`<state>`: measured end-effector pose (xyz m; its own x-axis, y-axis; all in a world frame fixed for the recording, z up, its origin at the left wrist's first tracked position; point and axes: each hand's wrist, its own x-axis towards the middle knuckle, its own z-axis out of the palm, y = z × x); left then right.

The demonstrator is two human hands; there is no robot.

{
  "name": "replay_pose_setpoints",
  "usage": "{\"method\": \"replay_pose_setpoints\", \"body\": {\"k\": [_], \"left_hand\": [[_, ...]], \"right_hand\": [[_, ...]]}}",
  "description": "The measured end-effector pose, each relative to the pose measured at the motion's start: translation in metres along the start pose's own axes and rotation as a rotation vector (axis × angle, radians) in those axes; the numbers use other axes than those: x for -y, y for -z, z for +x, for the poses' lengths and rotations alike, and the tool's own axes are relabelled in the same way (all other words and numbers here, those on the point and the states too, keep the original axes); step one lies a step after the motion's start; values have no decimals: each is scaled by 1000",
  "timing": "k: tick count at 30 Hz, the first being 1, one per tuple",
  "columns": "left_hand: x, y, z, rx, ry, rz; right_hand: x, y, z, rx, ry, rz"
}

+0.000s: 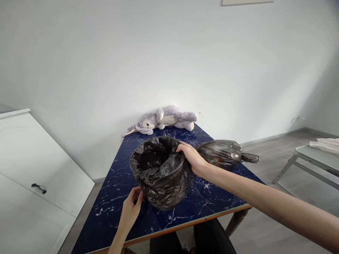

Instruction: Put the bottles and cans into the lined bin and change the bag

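A bin lined with a black garbage bag (166, 187) stands on the blue marble-patterned table (108, 211), tilted a little with its mouth toward me. The bag is folded over the rim and covers the bin's outside, so the bin itself is hidden. My right hand (194, 160) grips the bag-covered rim on the right, thumb over the edge. Low on the left side, my left hand (132, 203) has its fingers curled in a pinch at the bag. Just behind my right hand lies a tied, filled black bag (222, 151), its contents showing faintly.
A grey plush rabbit (169, 118) lies on its side at the table's far end against the wall. To the left is a white cabinet (34, 158) with a dark handle. A grey folding table or chair (317, 157) with white cloth stands at right.
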<state>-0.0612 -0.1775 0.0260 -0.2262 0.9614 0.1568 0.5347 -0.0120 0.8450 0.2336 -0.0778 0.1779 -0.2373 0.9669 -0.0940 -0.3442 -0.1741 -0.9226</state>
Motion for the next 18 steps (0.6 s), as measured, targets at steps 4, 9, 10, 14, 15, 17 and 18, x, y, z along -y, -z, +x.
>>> {"method": "replay_pose_setpoints", "body": {"k": [4,9,10,14,15,17,18], "left_hand": [[4,0,1,0,-14,4],[5,0,0,13,-11,8],[5,-1,0,15,-13,10],[2,-2,-1,26,-42,32],[1,-2,-1,32,-52,41],[-1,-2,-3,40,-70,58],[-2,-2,-4,44,-77,62]], "right_hand": [[-1,-1,1,-11,8,3],[-2,-1,2,-8,24,-9],[-2,0,4,-4,27,-14],[-3,6,20,-8,57,-44],[-3,8,28,-16,70,-54],[-1,13,49,-38,106,-75],[0,17,62,-52,129,-85]]}}
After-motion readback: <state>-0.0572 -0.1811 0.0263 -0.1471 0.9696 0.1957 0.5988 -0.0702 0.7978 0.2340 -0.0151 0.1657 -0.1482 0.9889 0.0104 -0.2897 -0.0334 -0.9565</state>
